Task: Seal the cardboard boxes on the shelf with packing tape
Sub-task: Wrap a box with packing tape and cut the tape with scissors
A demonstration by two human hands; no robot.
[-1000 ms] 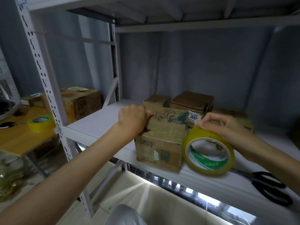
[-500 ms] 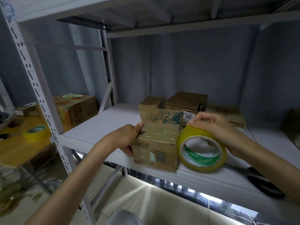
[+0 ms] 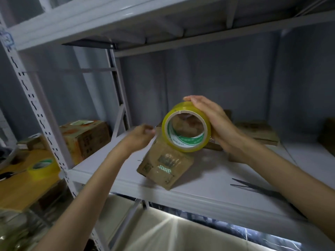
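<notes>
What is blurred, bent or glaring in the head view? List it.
Head view: the left hand is smeared by motion blur; the right hand and tape roll are fairly sharp; the box print is soft; wide-angle distortion splays the shelf posts outward; bright glare shows below the shelf; the scissors lie dim.
</notes>
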